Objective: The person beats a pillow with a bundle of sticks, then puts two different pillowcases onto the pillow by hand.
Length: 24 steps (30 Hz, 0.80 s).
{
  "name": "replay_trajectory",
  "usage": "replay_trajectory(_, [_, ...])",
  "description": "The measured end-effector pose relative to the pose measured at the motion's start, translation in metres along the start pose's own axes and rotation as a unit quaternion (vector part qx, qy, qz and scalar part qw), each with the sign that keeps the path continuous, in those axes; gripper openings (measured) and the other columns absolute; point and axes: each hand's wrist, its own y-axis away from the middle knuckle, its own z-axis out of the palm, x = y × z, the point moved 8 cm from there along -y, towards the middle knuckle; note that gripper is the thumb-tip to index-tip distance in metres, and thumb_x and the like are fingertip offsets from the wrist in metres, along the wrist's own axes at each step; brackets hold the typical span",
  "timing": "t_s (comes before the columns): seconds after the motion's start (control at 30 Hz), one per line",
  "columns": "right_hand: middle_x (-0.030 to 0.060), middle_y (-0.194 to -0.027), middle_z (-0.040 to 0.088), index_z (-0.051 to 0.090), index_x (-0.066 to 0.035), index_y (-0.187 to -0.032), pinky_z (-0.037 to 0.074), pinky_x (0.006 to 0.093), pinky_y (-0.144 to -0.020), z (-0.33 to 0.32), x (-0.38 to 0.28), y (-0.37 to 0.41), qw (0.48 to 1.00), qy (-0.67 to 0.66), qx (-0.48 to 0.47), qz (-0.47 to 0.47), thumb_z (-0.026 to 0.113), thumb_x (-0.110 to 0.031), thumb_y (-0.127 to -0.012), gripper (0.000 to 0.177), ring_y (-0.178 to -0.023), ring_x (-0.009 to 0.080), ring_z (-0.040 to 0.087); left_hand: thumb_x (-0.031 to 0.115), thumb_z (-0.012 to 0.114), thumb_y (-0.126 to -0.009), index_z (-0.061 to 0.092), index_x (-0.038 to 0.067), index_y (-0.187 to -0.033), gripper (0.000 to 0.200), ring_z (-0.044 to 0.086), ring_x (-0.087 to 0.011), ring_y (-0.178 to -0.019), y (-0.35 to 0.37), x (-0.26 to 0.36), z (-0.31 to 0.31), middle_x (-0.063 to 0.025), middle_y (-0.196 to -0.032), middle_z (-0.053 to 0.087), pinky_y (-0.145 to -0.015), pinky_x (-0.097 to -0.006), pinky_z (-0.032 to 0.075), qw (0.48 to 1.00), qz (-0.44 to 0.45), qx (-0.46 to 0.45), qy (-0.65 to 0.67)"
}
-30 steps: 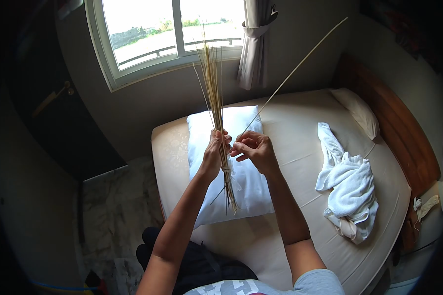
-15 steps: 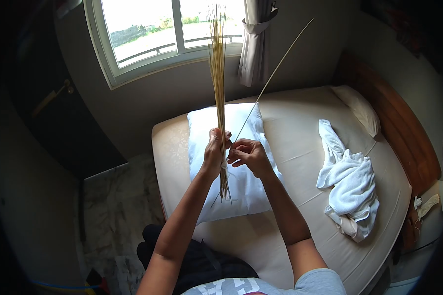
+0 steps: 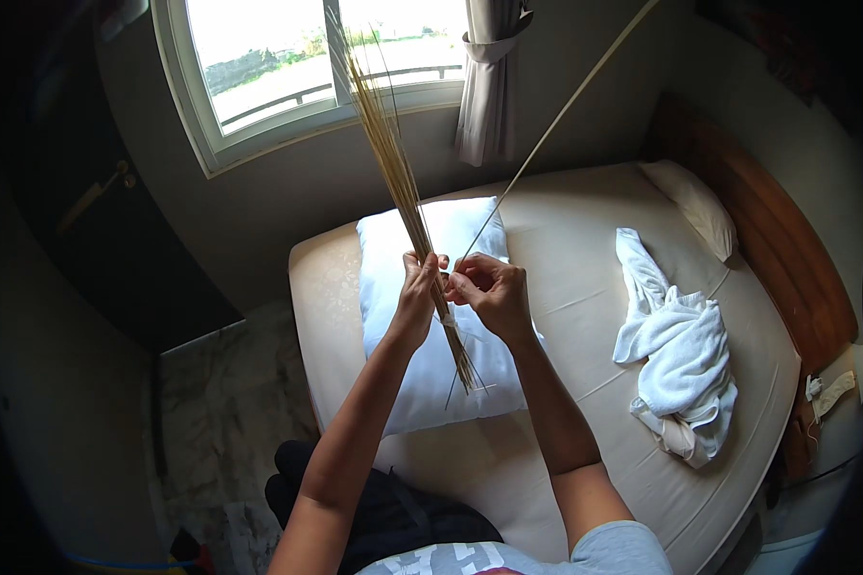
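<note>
Between the thumb and fingers of the left hand [image 3: 417, 295] stands one bundle of thin, straw-coloured, stiff stalks [image 3: 390, 163], too many and too close together to count. That hand is closed around the bundle, which rises above it, leaning to the left, and whose short lower ends come out below it, splayed and pointing down to the right. One whitish tie [image 3: 448, 321] circles the bundle just below the left hand.

Just beside, the right hand [image 3: 492, 292] has its fingers curled and its fingertips pinched on one long, pale, slender stalk [image 3: 558, 123], which slants up and to the right from them, out of the top of the view. The two hands are close together; whether their fingertips touch is hard to tell.

Beneath both hands lies one white, square, smooth pillow [image 3: 408, 383] on one bed with a cream fitted sheet [image 3: 585, 326]. Well to the right of the right hand lies one crumpled white cloth [image 3: 683, 359], with one beige pillow [image 3: 695, 206] farther up, near one brown wooden headboard [image 3: 758, 230]. Beyond the hands are one two-paned window [image 3: 259, 43] and one tied grey curtain [image 3: 489, 91].
</note>
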Motion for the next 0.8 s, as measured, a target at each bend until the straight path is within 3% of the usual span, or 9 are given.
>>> replay_trajectory(0.2, [0.0139,-0.068,0.063,0.061,0.002,-0.081,0.051,0.0266,-0.055,0.011,0.002,0.007,0.994,0.077,0.020,-0.073,0.060,-0.002,-0.073,0.009,-0.062,0.0193,0.064,0.035,0.039,-0.094,0.035,0.012,-0.101,0.024,0.055,-0.0079,-0.062,0.005,-0.006,-0.008,-0.0042,-0.092,0.048,-0.051,-0.0206,0.046,0.999,-0.030,0.018,-0.015])
replay_trajectory(0.3, [0.0116,-0.069,0.065,0.062,0.004,-0.084,0.052,0.0237,-0.054,0.014,0.009,0.008,0.990,0.115,0.008,-0.082,0.061,0.000,-0.076,0.010,-0.061,0.0150,0.065,0.035,0.038,-0.094,0.036,0.012,-0.102,0.025,0.055,-0.0093,-0.067,0.004,-0.008,-0.012,-0.0049,-0.091,0.049,-0.053,-0.0212,0.046,0.999,-0.030,0.014,-0.012])
replay_trajectory(0.47, [0.0098,-0.065,0.064,0.063,0.001,-0.078,0.049,0.0269,-0.056,0.017,0.048,0.005,0.993,0.084,-0.067,0.057,0.060,-0.006,-0.071,0.010,-0.056,0.0146,0.062,0.036,0.038,-0.094,0.035,0.011,-0.102,0.026,0.054,-0.0137,-0.084,0.003,-0.008,-0.014,-0.0051,-0.089,0.051,-0.070,-0.0256,0.046,0.996,-0.004,0.043,-0.078])
replay_trajectory(0.57, [0.0081,-0.063,0.063,0.064,-0.001,-0.077,0.048,0.0253,-0.053,0.024,0.060,0.009,0.961,0.108,-0.212,0.142,0.060,-0.006,-0.071,0.009,-0.055,0.0129,0.062,0.036,0.040,-0.093,0.033,0.010,-0.100,0.027,0.052,-0.0140,-0.086,0.002,-0.008,-0.011,-0.0045,-0.089,0.050,-0.080,-0.0278,0.042,0.995,-0.002,0.035,-0.092])
replay_trajectory(0.6, [0.0075,-0.061,0.063,0.064,0.000,-0.077,0.048,0.0236,-0.052,0.024,0.060,0.010,0.960,0.094,-0.217,0.152,0.061,-0.008,-0.073,0.009,-0.055,0.0114,0.062,0.035,0.040,-0.093,0.033,0.010,-0.100,0.026,0.051,-0.0132,-0.085,0.002,-0.009,-0.010,-0.0041,-0.089,0.050,-0.079,-0.0273,0.042,0.995,-0.006,0.026,-0.095])
replay_trajectory(0.7, [0.0072,-0.060,0.063,0.064,0.001,-0.075,0.047,0.0226,-0.050,0.014,0.043,0.007,0.963,0.110,-0.205,0.132,0.064,-0.011,-0.074,0.012,-0.054,0.0109,0.061,0.031,0.043,-0.093,0.031,0.010,-0.097,0.025,0.049,-0.0106,-0.081,0.001,-0.010,-0.007,-0.0029,-0.088,0.047,-0.078,-0.0260,0.043,0.994,-0.016,0.001,-0.106])
replay_trajectory(0.8, [0.0078,-0.062,0.064,0.064,-0.002,-0.076,0.046,0.0231,-0.046,-0.024,0.023,-0.021,0.990,0.117,-0.038,0.069,0.068,-0.018,-0.076,0.016,-0.049,0.0108,0.061,0.030,0.044,-0.092,0.031,0.010,-0.097,0.025,0.046,-0.0088,-0.077,0.002,-0.011,-0.004,-0.0019,-0.086,0.045,-0.076,-0.0256,0.042,0.988,-0.002,-0.009,-0.155])
